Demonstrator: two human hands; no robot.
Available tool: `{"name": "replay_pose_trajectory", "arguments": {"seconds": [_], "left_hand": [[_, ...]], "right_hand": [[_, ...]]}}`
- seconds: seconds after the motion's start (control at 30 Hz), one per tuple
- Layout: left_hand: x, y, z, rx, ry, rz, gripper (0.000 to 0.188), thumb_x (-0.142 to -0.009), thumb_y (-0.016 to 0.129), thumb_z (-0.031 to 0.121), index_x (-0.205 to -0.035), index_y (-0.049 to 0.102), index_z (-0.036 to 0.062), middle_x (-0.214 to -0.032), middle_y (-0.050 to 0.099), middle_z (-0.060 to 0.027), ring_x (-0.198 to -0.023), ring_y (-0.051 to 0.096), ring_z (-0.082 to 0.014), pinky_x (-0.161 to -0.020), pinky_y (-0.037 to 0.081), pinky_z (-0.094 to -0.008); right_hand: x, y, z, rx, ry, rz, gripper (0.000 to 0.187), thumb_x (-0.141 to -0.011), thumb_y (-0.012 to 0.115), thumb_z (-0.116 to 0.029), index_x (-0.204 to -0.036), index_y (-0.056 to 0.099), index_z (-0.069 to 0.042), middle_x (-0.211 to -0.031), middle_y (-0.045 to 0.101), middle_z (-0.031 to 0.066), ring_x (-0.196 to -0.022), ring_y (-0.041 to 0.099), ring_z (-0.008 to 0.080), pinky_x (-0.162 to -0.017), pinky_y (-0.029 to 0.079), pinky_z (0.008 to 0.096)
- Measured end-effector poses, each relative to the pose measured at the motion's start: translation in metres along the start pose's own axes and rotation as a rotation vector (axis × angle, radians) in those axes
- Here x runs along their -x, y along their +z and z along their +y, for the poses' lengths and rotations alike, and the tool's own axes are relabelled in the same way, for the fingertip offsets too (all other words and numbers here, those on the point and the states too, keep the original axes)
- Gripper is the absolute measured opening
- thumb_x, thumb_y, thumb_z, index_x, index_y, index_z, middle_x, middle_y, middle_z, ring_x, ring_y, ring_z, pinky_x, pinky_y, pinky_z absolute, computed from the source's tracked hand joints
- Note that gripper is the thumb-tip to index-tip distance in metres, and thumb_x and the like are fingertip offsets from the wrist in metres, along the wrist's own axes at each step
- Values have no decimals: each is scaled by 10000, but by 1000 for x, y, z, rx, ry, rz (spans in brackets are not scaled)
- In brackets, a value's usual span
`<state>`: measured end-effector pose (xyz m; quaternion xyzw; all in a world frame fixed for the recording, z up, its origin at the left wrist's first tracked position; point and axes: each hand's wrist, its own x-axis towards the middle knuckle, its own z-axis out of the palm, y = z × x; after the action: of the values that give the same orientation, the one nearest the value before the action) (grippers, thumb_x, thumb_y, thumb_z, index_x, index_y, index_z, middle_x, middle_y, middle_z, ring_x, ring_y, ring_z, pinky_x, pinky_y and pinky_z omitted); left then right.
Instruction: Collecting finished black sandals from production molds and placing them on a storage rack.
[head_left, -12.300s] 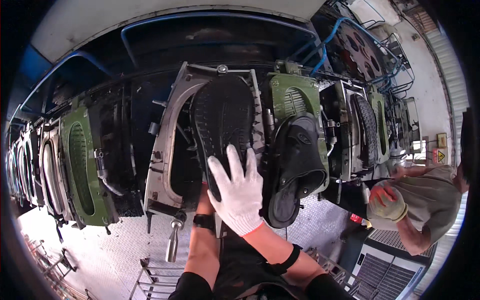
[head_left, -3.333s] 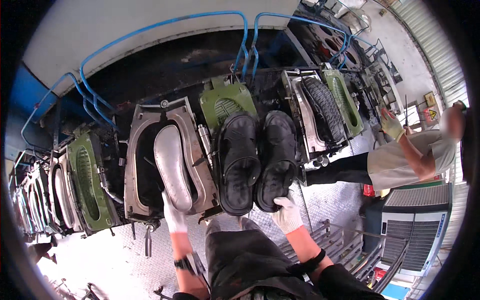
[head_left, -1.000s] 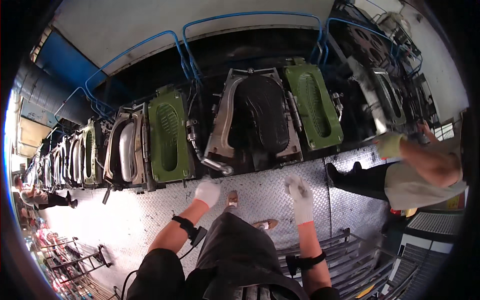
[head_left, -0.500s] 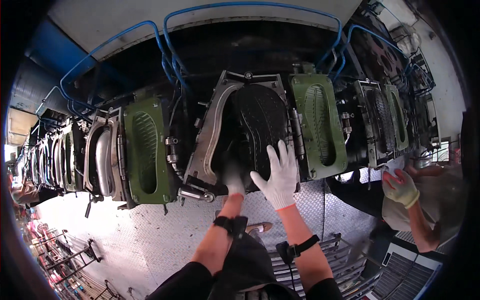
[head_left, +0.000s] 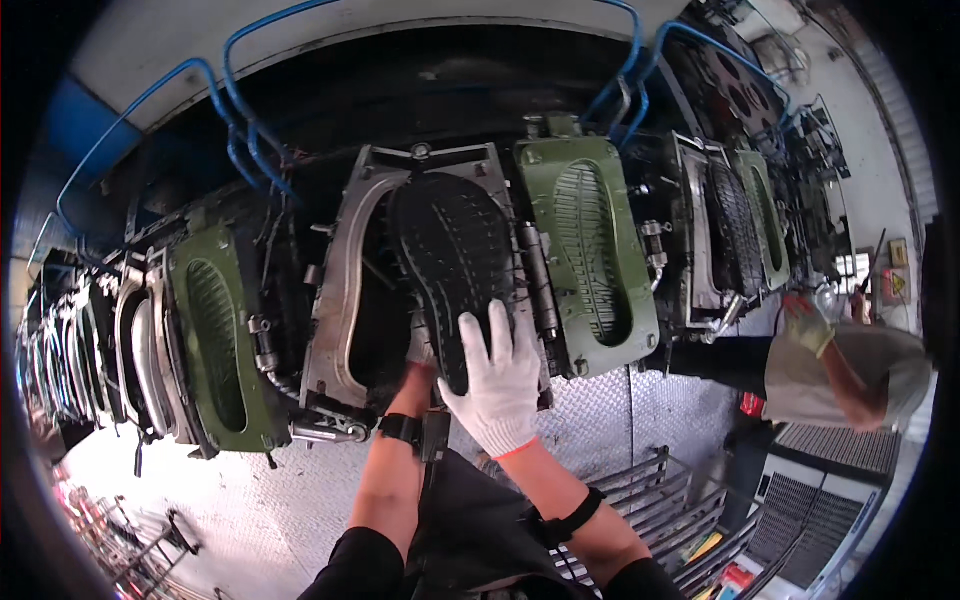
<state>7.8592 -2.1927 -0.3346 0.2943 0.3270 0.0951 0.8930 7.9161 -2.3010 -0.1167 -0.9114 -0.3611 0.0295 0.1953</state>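
A black shoe sole with small raised marks lies over the right part of an opened metal mould frame, its toe end away from me. My right hand, in a white knit glove, rests on the sole's near part with its fingers outstretched and spread. My left hand, also gloved, is at the sole's left edge, near the heel end. The sole and shadow hide most of its fingers. To the right of the frame is a green mould plate with a sole-shaped hollow.
Another green mould plate and a row of further moulds stretch left. Blue bent tubes arch above. A metal rack stands at lower right. Farther right, a co-worker's gloved hand is beside another mould.
The view has shifted, so the moulds sit farther left. My left hand has moved up to the sole's left edge. The sole now overlaps more of the mould's opening; my right hand stays on it.
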Motion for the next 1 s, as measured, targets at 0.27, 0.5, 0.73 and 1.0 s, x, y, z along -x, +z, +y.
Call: {"name": "replay_pose_trajectory", "arguments": {"seconds": [0.27,0.5,0.73,1.0], "left_hand": [[65,-46,-4,71,-156,6,441,-1005,442,360,-1336,530,82,-1270,609,-110,-1140,589,-267,-980,465,-378],[120,-56,-14,151,-219,70,448,-1002,439,376,-1338,527,93,-1278,604,-106,-1144,588,-269,-982,466,-383],[106,-65,-9,108,-287,139,455,-999,437,392,-1340,525,103,-1286,598,-103,-1147,586,-271,-984,468,-387],[36,-69,18,-426,-40,124,547,-885,651,123,-1381,426,79,-1325,539,-85,-1180,538,-227,-998,455,-393]], "right_hand": [[-19,-15,-28,-69,7,-13,752,-637,798,-236,-1320,488,-178,-1425,372,165,-1233,394,462,-935,432,526],[-77,-73,9,-393,-107,202,726,-659,741,-169,-1342,499,-126,-1306,515,244,-1139,531,399,-968,457,455],[-90,-146,83,-1630,170,282,596,-871,599,-179,-1393,411,39,-1311,554,153,-1208,527,222,-1050,391,341],[16,-187,213,-2262,759,486,525,-839,552,-453,-1267,546,-149,-1317,553,132,-1215,501,372,-974,431,582]]}}
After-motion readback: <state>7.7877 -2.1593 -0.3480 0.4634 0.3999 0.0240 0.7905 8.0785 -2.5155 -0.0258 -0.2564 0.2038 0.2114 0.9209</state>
